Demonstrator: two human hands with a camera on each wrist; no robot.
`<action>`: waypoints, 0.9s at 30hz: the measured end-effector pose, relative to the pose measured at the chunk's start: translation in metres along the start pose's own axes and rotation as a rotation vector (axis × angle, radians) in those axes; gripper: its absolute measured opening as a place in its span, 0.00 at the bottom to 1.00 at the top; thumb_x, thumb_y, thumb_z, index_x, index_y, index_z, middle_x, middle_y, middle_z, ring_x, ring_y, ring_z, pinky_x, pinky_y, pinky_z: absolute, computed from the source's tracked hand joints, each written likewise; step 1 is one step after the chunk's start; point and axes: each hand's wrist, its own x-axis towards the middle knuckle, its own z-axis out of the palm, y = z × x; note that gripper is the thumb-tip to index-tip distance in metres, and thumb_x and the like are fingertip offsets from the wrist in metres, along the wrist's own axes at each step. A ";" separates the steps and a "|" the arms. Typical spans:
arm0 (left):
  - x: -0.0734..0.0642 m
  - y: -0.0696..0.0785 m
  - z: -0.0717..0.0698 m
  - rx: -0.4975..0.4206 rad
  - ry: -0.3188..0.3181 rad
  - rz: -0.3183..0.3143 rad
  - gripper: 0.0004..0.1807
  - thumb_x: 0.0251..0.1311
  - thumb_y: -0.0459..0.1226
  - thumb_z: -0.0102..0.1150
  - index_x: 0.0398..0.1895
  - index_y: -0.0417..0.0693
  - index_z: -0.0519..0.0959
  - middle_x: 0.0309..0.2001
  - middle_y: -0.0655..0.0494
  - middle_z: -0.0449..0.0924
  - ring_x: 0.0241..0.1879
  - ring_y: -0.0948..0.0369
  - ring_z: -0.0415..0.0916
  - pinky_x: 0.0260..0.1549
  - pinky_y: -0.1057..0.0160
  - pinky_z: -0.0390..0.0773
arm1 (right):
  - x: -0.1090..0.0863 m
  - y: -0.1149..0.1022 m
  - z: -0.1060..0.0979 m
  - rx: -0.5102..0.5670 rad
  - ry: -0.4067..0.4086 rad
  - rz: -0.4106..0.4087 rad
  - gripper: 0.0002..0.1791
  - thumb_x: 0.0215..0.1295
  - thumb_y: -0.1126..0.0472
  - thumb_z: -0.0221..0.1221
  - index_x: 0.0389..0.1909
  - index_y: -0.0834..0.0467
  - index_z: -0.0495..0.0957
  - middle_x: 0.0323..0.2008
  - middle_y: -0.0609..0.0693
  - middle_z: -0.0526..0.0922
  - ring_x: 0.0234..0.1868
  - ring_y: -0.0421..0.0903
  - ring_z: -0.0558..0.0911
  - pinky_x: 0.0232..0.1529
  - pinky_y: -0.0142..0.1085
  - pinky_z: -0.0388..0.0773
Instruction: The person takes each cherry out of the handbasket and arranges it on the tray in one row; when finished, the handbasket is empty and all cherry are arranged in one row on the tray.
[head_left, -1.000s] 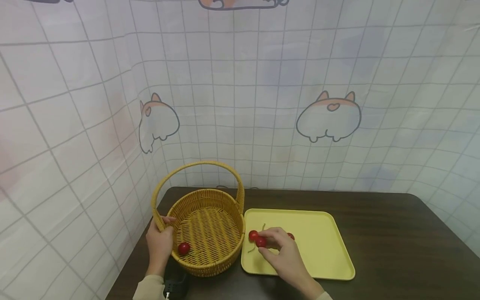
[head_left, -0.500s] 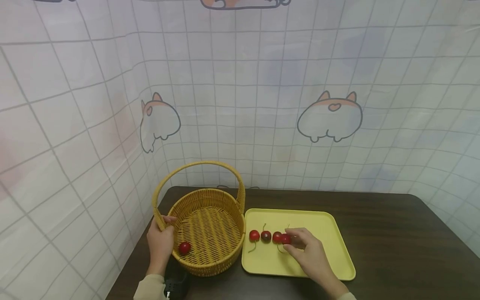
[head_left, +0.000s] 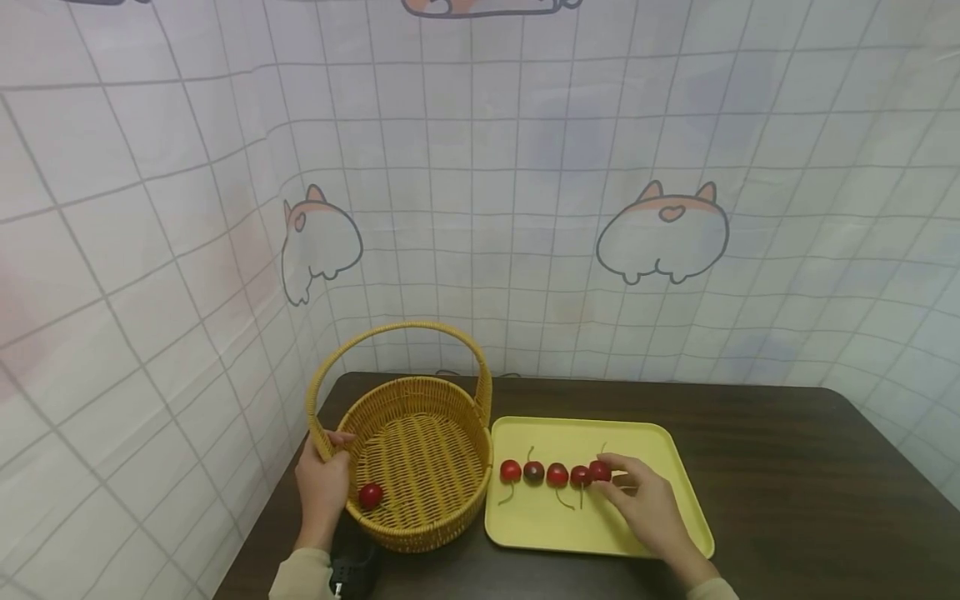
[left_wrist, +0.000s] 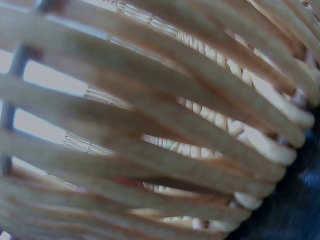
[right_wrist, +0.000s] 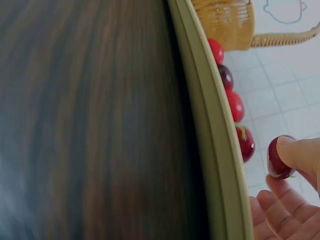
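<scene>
My left hand [head_left: 322, 486] grips the left side of the round wicker basket [head_left: 427, 540], where its tall handle meets the rim. One red cherry [head_left: 371, 495] lies inside near that hand. Over the yellow tray [head_left: 637, 442], my right hand [head_left: 651, 510] pinches a dark red cherry [right_wrist: 280, 159] between thumb and fingers. The held fruit sits at the right end of a row of several stemmed cherries [head_left: 557, 475] on the tray. Woven strips of the basket wall [left_wrist: 125, 120] fill the left wrist view, hiding the left hand there.
Tray and basket stand side by side on a dark wooden table [head_left: 780, 467]. A black device [head_left: 352, 571] is by the left wrist. Behind the table hangs a white grid-patterned cloth [head_left: 525, 250] with cartoon animals.
My right hand has moved rightward along the tray, and more cherries now show lined up to its left. My left hand stays on the basket.
</scene>
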 end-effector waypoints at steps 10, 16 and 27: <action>-0.001 0.001 0.000 -0.009 0.000 -0.007 0.09 0.55 0.23 0.46 0.39 0.39 0.70 0.44 0.43 0.83 0.48 0.51 0.76 0.43 0.59 0.66 | 0.005 0.011 -0.006 -0.043 -0.049 0.081 0.20 0.56 0.63 0.68 0.51 0.58 0.80 0.46 0.55 0.85 0.39 0.47 0.86 0.36 0.34 0.79; -0.002 0.003 -0.001 -0.023 -0.011 -0.012 0.09 0.56 0.23 0.46 0.40 0.38 0.70 0.45 0.41 0.82 0.50 0.49 0.75 0.44 0.57 0.65 | 0.006 0.008 -0.009 -0.070 -0.106 0.123 0.19 0.57 0.65 0.67 0.51 0.60 0.80 0.46 0.55 0.85 0.41 0.49 0.85 0.38 0.37 0.80; -0.001 0.001 -0.001 -0.011 -0.012 -0.010 0.09 0.56 0.23 0.46 0.40 0.38 0.70 0.44 0.42 0.82 0.49 0.50 0.76 0.42 0.58 0.65 | 0.008 0.011 -0.006 -0.092 -0.117 0.142 0.19 0.56 0.66 0.67 0.51 0.58 0.81 0.46 0.55 0.85 0.41 0.49 0.85 0.40 0.41 0.79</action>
